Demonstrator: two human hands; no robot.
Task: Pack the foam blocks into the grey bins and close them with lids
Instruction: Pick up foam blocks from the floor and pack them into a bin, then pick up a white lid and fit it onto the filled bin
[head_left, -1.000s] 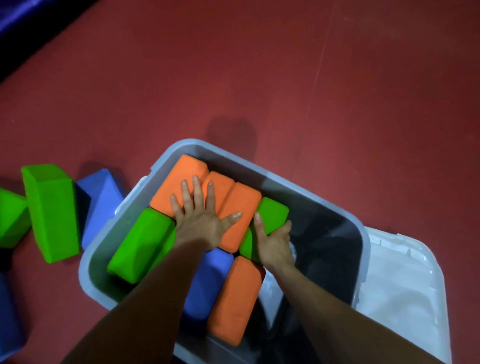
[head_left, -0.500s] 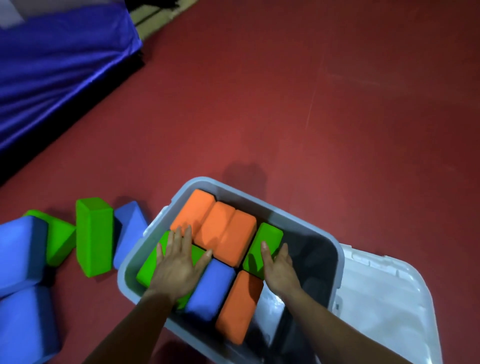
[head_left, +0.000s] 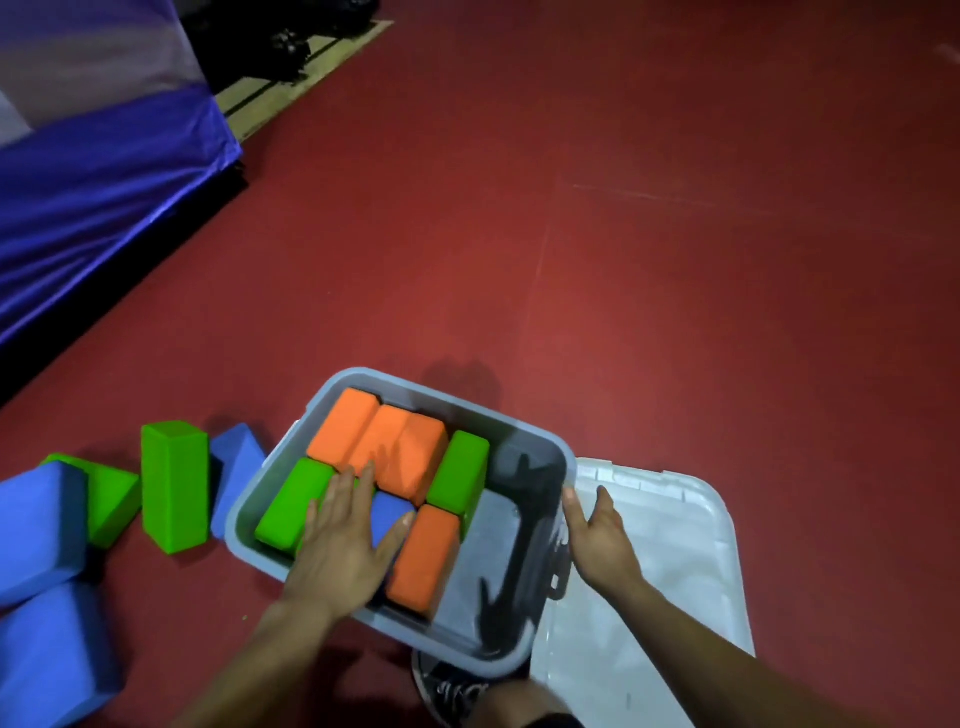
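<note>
Since the grey bin (head_left: 522, 431) has an empty strip down its right side, the next block has to come from the loose ones on the floor, and they're all off to my left, past the bin's left wall. My left hand (head_left: 345, 540) is spread flat, palm down on the packed blocks, fingers across the green block (head_left: 291, 504) and the blue block (head_left: 387, 514) next to it. My right hand (head_left: 597, 535) is open and holding nothing, just outside the bin's right rim over the clear lid (head_left: 670, 561) lying on the floor. So the left hand's way closer. The upright green block (head_left: 174, 488) stands on end just beside the bin, so I'd guess it needs tipping over to match that gap, which runs away from me.
</note>
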